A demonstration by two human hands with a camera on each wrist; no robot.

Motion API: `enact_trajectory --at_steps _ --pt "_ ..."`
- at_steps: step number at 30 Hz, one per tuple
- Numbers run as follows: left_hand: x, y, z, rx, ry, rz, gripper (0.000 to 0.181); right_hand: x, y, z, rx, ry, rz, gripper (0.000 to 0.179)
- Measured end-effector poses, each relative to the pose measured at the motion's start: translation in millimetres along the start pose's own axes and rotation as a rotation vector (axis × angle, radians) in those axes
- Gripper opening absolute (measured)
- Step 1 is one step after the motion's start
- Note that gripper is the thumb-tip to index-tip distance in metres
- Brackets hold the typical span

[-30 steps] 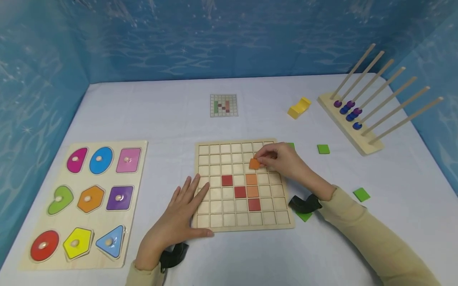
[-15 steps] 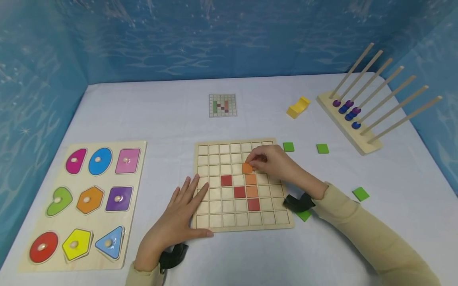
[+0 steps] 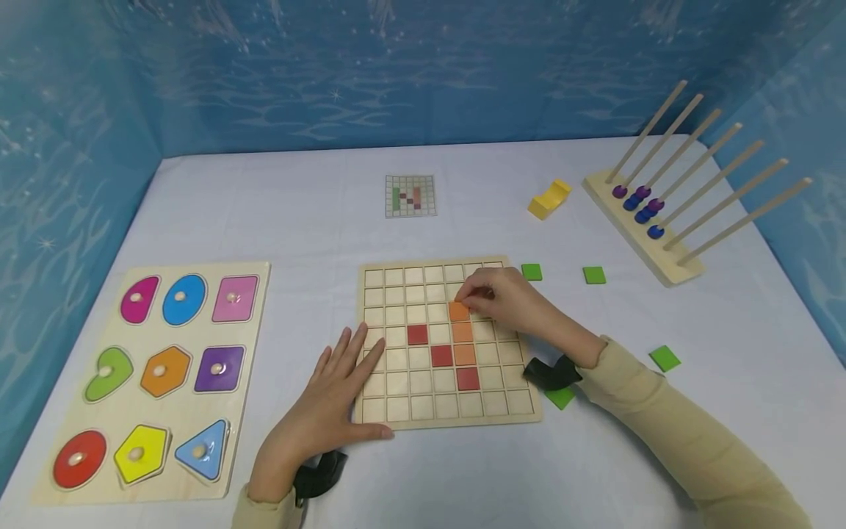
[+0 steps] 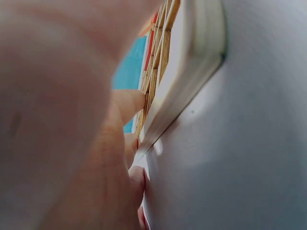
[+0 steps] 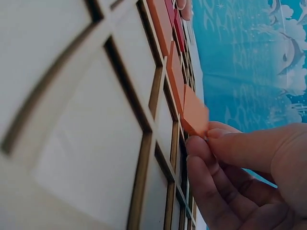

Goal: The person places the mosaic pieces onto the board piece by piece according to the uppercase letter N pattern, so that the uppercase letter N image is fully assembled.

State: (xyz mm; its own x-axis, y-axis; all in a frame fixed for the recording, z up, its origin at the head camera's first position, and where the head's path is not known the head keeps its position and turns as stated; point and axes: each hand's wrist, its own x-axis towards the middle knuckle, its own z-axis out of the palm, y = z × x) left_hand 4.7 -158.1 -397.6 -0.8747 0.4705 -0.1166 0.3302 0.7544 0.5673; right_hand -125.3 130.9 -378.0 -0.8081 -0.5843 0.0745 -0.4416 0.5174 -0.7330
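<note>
With my right hand (image 3: 507,299) I pinch an orange tile (image 3: 459,311) between thumb and fingers, clamped at its 3 o'clock edge, the other fingers curled below. The tile is over the wooden grid board (image 3: 489,402), a little past the middle toward 12 o'clock, and the right wrist view shows it tilted; whether it touches the bottom of its cell I cannot tell. At its 6 o'clock two more orange tiles (image 3: 464,343) fill the next cells of the same column. A red tile (image 3: 468,379) sits at the 6 o'clock of those, a second red one (image 3: 441,356) at the 9 o'clock of the nearer orange, and a third (image 3: 417,334) one cell diagonally from that, toward 11 o'clock. My left hand (image 3: 337,397) lies at the board's 8 o'clock edge, fingers straight and spread apart, one fingertip on the rim. Seen from the board, green tiles (image 3: 594,275) lie on the table (image 3: 284,195) at 2, 3 and 4 o'clock, the last partly covered by the black piece (image 3: 554,373) at my right wrist. A small pattern card (image 3: 410,196) lies near 12, a yellow block (image 3: 549,199) at 1, a peg stand (image 3: 669,261) with beads at 2, and a knobbed shape puzzle (image 3: 158,416) at 9.
</note>
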Motion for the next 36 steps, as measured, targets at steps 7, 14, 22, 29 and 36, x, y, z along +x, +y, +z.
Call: enact_trajectory --at_steps 7,14,22,29,36 --pt "-0.5 -0.4 0.0 -0.007 -0.001 0.007 0.114 -22.7 1 -16 -0.004 0.061 0.081 0.009" --pt "-0.5 -1.4 0.0 0.006 -0.004 0.010 0.115 -77.6 7 -38 -0.014 0.053 0.164 0.013" --pt "-0.1 -1.8 0.2 0.001 -0.005 0.016 0.114 -125.5 20 -38 -0.032 -0.052 0.102 0.026" --pt "-0.3 -0.8 0.3 0.003 0.004 0.020 0.113 -136.4 25 -32 -0.044 -0.113 0.046 0.031" --pt "-0.1 -1.1 -0.4 0.004 -0.002 0.014 0.113 -138.5 29 -30 -0.046 -0.123 -0.023 0.030"
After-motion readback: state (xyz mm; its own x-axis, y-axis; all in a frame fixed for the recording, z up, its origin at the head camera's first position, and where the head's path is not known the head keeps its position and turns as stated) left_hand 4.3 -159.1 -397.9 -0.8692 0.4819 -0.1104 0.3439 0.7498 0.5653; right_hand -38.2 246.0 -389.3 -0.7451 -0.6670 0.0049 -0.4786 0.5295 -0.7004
